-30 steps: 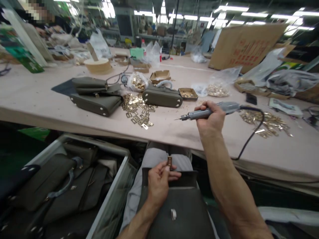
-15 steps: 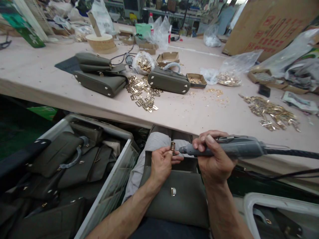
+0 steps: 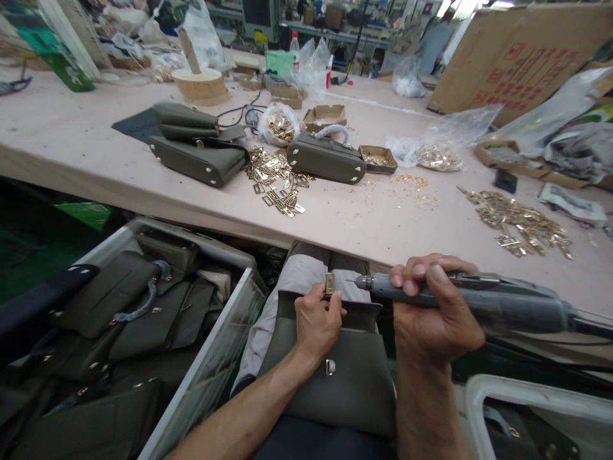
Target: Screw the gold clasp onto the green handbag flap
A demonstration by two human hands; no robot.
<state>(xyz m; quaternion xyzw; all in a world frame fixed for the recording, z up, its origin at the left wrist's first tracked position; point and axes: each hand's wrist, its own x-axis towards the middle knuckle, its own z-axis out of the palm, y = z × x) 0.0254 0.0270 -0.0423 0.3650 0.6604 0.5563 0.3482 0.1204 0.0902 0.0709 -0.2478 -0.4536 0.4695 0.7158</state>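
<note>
Between the fingertips of my left hand (image 3: 317,322) is a small gold metal plate (image 3: 330,284) with a slot, held upright. My right hand (image 3: 435,306) is wrapped around a grey electric screwdriver (image 3: 507,300); its thin bit points left at the plate, a short gap away. Under both hands an olive-green handbag (image 3: 345,396) lies on my lap, its flap raised toward the table and a small metal clasp (image 3: 330,367) on its front.
A white crate (image 3: 191,383) of similar bags stands at left, another white bin (image 3: 536,391) at lower right. On the table (image 3: 345,223) lie two groups of bags, loose gold plates (image 3: 282,191), more gold fittings (image 3: 522,220), small boxes, plastic bags and a large carton (image 3: 522,61).
The screwdriver has moved right, so its bit is farther from the plate. My left hand has turned the gold plate and shifted slightly.
</note>
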